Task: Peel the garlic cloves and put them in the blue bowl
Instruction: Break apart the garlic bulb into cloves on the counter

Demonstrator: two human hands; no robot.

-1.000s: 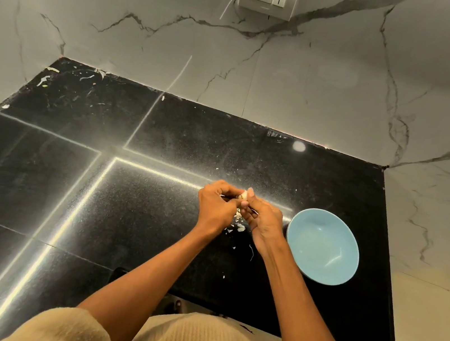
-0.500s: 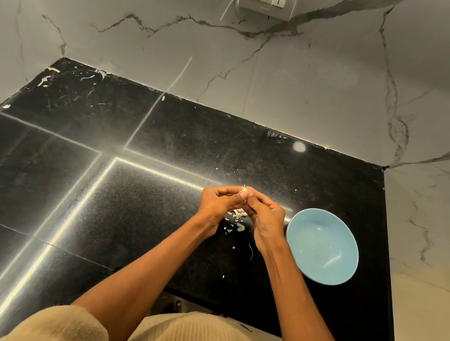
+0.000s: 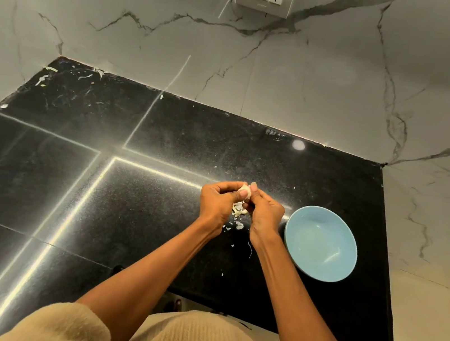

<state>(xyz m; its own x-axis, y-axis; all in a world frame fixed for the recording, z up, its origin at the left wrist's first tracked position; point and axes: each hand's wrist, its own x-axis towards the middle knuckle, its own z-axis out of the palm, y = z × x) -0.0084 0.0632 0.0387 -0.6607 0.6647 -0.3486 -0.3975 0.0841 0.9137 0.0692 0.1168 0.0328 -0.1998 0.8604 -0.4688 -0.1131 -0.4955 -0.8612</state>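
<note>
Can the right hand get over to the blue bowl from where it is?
Probably yes. The right hand pinches the small white garlic clove together with the left hand, and the round light-blue bowl sits just beside it on the black stone counter, with nothing between.

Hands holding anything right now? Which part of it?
Yes: both the left hand and the right hand pinch one garlic clove between their fingertips, from opposite sides. The exact part gripped is hidden by the fingers.
</note>
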